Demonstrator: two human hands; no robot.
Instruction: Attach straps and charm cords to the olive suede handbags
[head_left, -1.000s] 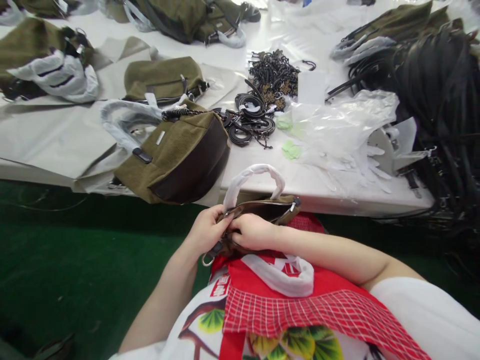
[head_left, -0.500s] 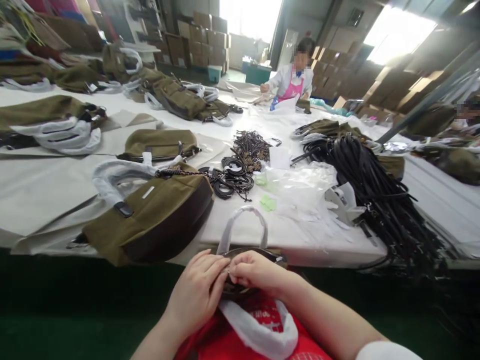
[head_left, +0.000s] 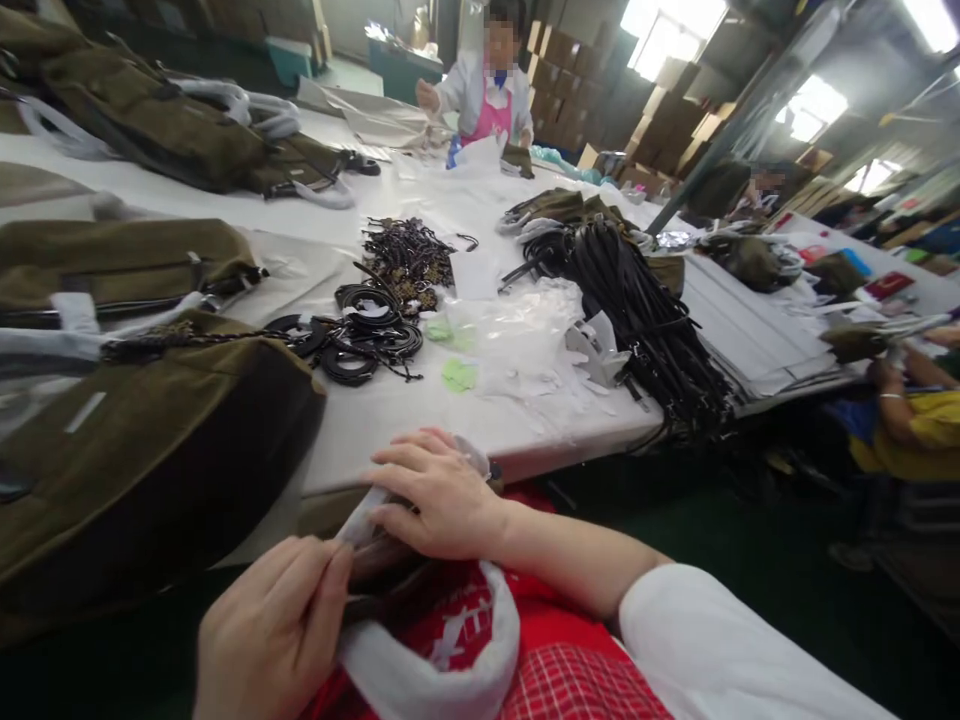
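Closely, left hand (head_left: 271, 622) pinches soft bag (head_left: 381, 560); right hand (head_left: 448, 502) splays over white-wrapped handle (head_left: 361, 520).

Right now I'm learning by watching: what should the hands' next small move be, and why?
The right hand should perhaps curl its fingers around the far wrapped handle: they lie spread over it, while the left hand pinches at its lower end, so the right grip looks looser. The near wrapped handle loops over the red apron, out of the way.
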